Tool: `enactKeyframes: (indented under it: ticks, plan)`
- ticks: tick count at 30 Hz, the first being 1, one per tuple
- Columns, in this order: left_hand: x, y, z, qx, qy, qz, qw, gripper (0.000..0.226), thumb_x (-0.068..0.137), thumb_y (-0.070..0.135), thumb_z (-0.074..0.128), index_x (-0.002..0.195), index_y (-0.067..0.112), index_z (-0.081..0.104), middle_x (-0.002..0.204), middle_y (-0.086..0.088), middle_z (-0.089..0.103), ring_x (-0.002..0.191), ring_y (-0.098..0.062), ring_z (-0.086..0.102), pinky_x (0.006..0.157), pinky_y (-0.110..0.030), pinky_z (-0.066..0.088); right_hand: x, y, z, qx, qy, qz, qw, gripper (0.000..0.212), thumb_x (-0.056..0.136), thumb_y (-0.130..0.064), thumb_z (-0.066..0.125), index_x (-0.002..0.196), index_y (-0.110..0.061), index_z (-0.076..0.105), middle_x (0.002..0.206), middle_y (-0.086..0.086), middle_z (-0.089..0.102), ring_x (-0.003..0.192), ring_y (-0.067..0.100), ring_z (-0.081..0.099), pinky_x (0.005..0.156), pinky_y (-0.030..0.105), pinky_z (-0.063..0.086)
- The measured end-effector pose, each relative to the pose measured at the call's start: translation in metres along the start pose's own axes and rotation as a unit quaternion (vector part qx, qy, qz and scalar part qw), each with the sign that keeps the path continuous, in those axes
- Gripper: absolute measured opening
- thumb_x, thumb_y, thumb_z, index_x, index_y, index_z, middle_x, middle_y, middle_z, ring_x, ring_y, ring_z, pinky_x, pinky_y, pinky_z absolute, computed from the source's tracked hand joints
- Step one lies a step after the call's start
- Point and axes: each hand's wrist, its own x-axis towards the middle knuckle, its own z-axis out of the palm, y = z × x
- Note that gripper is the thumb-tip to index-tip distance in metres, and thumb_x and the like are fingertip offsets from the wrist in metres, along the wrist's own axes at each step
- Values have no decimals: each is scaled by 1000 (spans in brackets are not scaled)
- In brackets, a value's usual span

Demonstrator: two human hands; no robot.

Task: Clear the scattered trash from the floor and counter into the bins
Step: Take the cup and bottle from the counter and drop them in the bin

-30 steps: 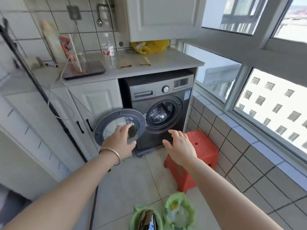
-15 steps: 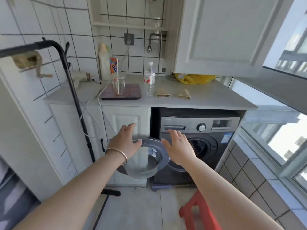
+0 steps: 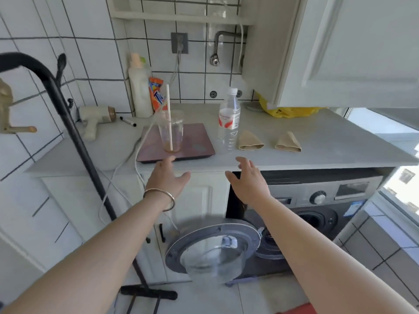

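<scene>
On the grey counter (image 3: 317, 141) stands a clear plastic cup with a straw (image 3: 171, 132), resting on a dark flat scale (image 3: 195, 146). Right of it is an empty clear water bottle (image 3: 229, 123), then two flattened brown paper cups (image 3: 249, 141) (image 3: 288, 142). A crumpled yellow bag (image 3: 288, 111) lies at the back under the wall cabinet. My left hand (image 3: 169, 177) is open, fingers spread, just below the counter edge in front of the cup. Beneath the edge, below the bottle, my right hand (image 3: 248, 180) is likewise open. Neither holds anything.
A black stand pole (image 3: 74, 137) rises at the left. The washing machine's round door (image 3: 213, 250) hangs open below my arms. A white detergent bottle (image 3: 139, 89), an orange packet (image 3: 156, 91), a hair dryer (image 3: 95, 118), a marker (image 3: 128, 121) and a white cable (image 3: 138, 155) crowd the counter's left.
The view has risen and come closer to the counter; the bins and red stool have dropped out of sight. Both empty hands have lifted from the washer door up to the counter edge.
</scene>
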Motion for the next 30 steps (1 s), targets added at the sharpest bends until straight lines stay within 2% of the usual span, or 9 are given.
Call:
enactKeyframes:
  ticks: [3,7,11,15,18,20,24,27,30]
  plan:
    - [64,-11,0,-67,44,-56,995,79,75,39,70,140,9,36,139,-14,46,127,-29,47,103,-35,38,57,-12,13,77,35,62,995,60,91,-40,51,141,-17,28,142,3,41,128,25,44,96,38,41]
    - [120,-23,7,-90,85,-75,989,98,69,44,75,144,4,27,147,-16,38,137,-28,36,112,-37,31,116,-18,28,231,93,167,954,77,82,-36,65,143,-12,25,141,7,42,126,25,45,93,32,37]
    - [160,-27,13,-140,79,-44,986,109,64,39,81,147,6,19,151,-12,31,140,-23,31,113,-32,28,161,-19,38,210,152,170,951,99,74,-37,74,148,-10,14,152,6,25,140,24,27,114,40,27]
    - [184,-31,21,-170,64,-44,982,116,59,40,84,147,9,14,152,-8,29,140,-21,32,114,-33,31,195,-18,48,255,160,195,933,100,67,-34,79,145,-11,20,146,6,35,135,25,36,110,39,34]
    - [191,-32,28,-170,43,-45,983,110,62,37,83,145,9,15,154,-5,27,132,-18,42,101,-23,37,209,-14,61,259,179,207,926,96,59,-34,82,138,-11,32,135,6,47,126,27,46,105,44,40]
    - [193,-30,32,-156,35,-49,986,106,66,38,81,145,10,16,155,-2,26,129,-18,45,89,-17,31,214,-12,65,240,188,208,929,93,59,-34,81,136,-12,35,134,6,47,126,27,46,106,44,39]
    - [194,-26,30,-153,38,-37,987,99,67,36,80,142,9,21,148,-2,37,123,-20,50,85,-19,31,219,-9,64,198,189,203,940,83,65,-32,79,133,-10,37,132,6,41,125,26,43,107,39,36]
    - [187,-19,27,-164,42,-22,985,90,66,36,81,134,10,29,128,-3,54,104,-21,57,82,-24,42,208,-10,58,199,186,197,942,81,66,-32,79,132,-11,37,133,6,38,121,23,45,99,34,40]
    - [168,0,23,-195,39,12,980,68,68,26,81,118,11,37,105,3,56,91,-11,53,77,-23,45,181,-11,42,204,201,179,941,81,65,-32,79,131,-11,36,131,5,38,119,22,46,99,35,43]
